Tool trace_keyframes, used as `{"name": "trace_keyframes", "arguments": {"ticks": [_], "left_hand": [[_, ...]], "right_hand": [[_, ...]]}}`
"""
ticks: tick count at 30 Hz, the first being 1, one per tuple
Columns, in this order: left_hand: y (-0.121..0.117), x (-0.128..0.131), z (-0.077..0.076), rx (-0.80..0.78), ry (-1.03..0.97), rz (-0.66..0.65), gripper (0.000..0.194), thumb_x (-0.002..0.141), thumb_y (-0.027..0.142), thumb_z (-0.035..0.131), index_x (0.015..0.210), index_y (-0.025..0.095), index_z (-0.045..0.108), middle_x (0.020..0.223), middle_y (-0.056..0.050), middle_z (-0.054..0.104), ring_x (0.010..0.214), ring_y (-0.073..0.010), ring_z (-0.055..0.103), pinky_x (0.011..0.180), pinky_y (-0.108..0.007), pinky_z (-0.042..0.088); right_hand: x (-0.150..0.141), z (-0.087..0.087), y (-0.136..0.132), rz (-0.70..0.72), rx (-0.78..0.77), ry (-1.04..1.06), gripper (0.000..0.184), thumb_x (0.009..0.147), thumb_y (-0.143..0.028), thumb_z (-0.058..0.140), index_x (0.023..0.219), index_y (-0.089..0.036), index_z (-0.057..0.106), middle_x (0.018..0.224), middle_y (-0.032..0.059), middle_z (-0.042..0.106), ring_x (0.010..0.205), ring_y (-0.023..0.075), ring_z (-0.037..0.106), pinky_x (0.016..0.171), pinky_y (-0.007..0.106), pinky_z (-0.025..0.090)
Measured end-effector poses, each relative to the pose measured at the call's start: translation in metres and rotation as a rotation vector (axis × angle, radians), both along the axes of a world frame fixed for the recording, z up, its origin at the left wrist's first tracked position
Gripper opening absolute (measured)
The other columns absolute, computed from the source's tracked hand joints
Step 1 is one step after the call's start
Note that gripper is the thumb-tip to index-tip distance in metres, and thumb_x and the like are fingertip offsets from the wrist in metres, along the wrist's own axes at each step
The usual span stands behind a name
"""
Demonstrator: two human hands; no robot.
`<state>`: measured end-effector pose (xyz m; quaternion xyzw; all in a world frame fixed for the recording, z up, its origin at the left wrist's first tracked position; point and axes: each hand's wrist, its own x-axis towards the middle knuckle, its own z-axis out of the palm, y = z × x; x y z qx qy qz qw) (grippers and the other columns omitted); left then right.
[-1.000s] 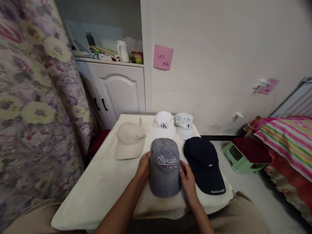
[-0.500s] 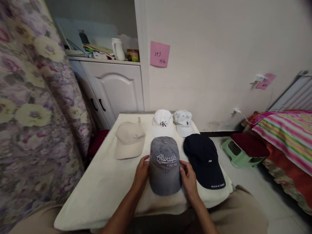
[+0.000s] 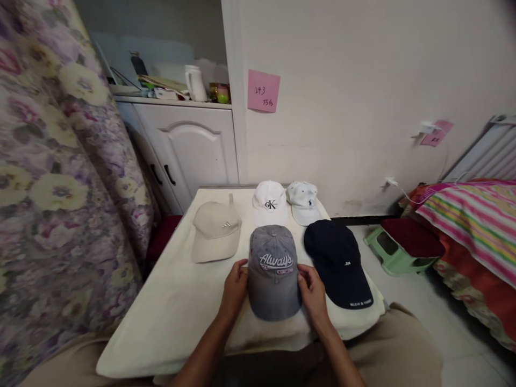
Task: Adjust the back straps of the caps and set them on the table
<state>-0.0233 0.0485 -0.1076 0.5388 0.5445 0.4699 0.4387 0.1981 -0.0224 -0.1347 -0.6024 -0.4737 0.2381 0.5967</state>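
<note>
A grey baseball cap (image 3: 275,293) with white "Always" lettering lies on the cloth-covered table, its brim toward me. My left hand (image 3: 235,288) is at the cap's left side, fingers curled against its edge. On the opposite side my right hand (image 3: 312,290) pinches the edge near the brim. A navy cap (image 3: 336,258) sits just right of my right hand. To the left is a beige cap (image 3: 215,231) with its strap sticking up. Behind the grey one stand a white cap (image 3: 269,196) with a CK logo and a pale cap (image 3: 304,199) with a small dark emblem.
The table (image 3: 173,301) wears a cream cloth. Beyond it are a wall with a pink note (image 3: 263,91) and a white cabinet (image 3: 193,140). A floral curtain (image 3: 60,215) hangs at left. Rightward are a green stool (image 3: 387,258) and a bed (image 3: 475,220).
Almost nothing differs. The view has shifted very slightly; both hands stay at the sides of the grey cap, which keeps its place among the others.
</note>
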Motion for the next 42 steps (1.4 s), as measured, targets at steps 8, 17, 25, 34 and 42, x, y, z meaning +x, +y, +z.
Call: {"name": "trace_keyframes", "arguments": {"ticks": [8,17,25,34,42], "left_hand": [[-0.008,-0.004,0.007,0.071,0.110,-0.066,0.027,0.083,0.037,0.054,0.097,0.020,0.069,0.098,-0.011,0.073,0.097,-0.0313,0.066,0.090,-0.043,0.047],[-0.014,-0.015,0.001,0.057,0.168,-0.062,0.032,0.082,0.033,0.055,0.107,0.017,0.065,0.092,-0.011,0.073,0.087,-0.0299,0.069,0.079,-0.041,0.051],[-0.026,-0.013,-0.001,0.169,0.217,-0.068,0.032,0.079,0.024,0.052,0.108,0.017,0.064,0.108,-0.013,0.068,0.100,-0.0294,0.065,0.093,-0.045,0.050],[-0.033,-0.017,-0.002,0.246,0.339,-0.114,0.028,0.079,0.025,0.051,0.102,0.020,0.067,0.094,-0.012,0.063,0.094,-0.0320,0.059,0.091,-0.052,0.047],[-0.036,-0.024,0.006,0.203,0.304,-0.150,0.027,0.079,0.029,0.053,0.099,0.020,0.069,0.093,-0.013,0.065,0.095,-0.0321,0.060,0.092,-0.049,0.047]], "right_hand": [[-0.002,0.002,-0.001,-0.001,-0.002,-0.003,0.026,0.085,-0.027,0.057,0.106,-0.017,0.069,0.106,0.0113,0.071,0.098,0.0260,0.068,0.089,0.039,0.053],[-0.003,0.003,-0.001,-0.003,0.011,-0.009,0.025,0.085,-0.028,0.058,0.105,-0.017,0.068,0.107,0.0115,0.070,0.098,0.0260,0.068,0.090,0.040,0.053],[-0.004,0.005,-0.003,0.008,0.019,-0.003,0.024,0.084,-0.027,0.060,0.104,-0.018,0.070,0.104,0.0110,0.071,0.097,0.0260,0.068,0.087,0.039,0.054],[-0.006,0.006,-0.003,0.002,0.023,-0.005,0.022,0.084,-0.027,0.060,0.101,-0.018,0.070,0.102,0.0104,0.071,0.095,0.0260,0.068,0.086,0.039,0.054],[-0.006,0.010,-0.006,-0.052,0.036,-0.011,0.020,0.087,-0.031,0.059,0.097,-0.019,0.070,0.105,0.0105,0.070,0.102,0.0267,0.064,0.096,0.042,0.047]]}}
